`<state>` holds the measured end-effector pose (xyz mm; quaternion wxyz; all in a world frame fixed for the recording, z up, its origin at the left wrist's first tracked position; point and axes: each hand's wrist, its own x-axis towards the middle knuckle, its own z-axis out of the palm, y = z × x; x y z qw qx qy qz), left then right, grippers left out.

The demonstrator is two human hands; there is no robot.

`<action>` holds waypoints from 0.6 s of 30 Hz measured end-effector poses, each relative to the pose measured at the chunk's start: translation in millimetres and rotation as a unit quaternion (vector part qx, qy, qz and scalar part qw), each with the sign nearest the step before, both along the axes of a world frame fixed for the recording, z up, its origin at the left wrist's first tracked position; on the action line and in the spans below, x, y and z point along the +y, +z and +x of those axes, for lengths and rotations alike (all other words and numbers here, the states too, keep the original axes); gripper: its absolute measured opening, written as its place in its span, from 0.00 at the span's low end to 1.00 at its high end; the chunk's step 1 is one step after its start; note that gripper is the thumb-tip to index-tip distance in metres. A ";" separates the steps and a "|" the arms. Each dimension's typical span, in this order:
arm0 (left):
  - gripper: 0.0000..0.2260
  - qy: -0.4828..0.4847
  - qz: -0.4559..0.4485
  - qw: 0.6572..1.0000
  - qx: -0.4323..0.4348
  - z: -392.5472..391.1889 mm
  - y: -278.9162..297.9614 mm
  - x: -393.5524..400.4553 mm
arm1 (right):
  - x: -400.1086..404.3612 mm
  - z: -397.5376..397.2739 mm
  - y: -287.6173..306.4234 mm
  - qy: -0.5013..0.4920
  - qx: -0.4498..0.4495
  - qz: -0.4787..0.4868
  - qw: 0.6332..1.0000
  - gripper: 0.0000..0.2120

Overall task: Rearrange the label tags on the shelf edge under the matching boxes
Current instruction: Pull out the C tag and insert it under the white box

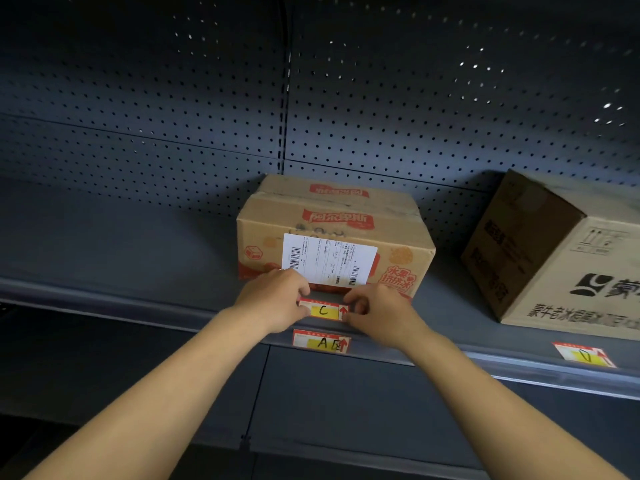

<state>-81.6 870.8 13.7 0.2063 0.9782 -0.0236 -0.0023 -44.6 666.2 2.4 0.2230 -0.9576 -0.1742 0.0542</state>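
A red and yellow label tag marked C (323,310) is held just above the shelf edge, in front of a brown cardboard box (332,233) with red print and a white shipping sticker. My left hand (273,301) pinches the tag's left end and my right hand (377,311) pinches its right end. Directly below, a second tag marked A (322,342) sits in the shelf edge rail (485,362). Further right, a tag marked D (584,355) sits in the rail below a second box (554,258) with black print.
The dark grey shelf board (121,244) stretches left of the boxes. A perforated back panel (207,98) rises behind. Under the rail are dark shelf panels (346,403).
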 end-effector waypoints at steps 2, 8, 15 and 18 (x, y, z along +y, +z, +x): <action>0.18 -0.004 0.012 1.000 0.024 4.2 4.1 0.2 | 4.7 4.1 2.6 -0.001 0.021 0.003 1.000 0.13; 0.13 -0.016 -0.015 0.998 0.052 10.0 4.4 3.8 | 10.9 6.7 2.4 -0.018 0.037 -0.011 0.999 0.09; 0.14 -0.017 -0.066 0.996 0.054 13.1 -4.8 10.5 | 12.1 2.2 3.3 -0.018 0.058 0.008 0.998 0.12; 0.11 -0.017 -0.092 0.995 0.032 10.8 -9.6 13.2 | 11.6 -1.0 -0.3 -0.018 0.045 0.041 0.998 0.10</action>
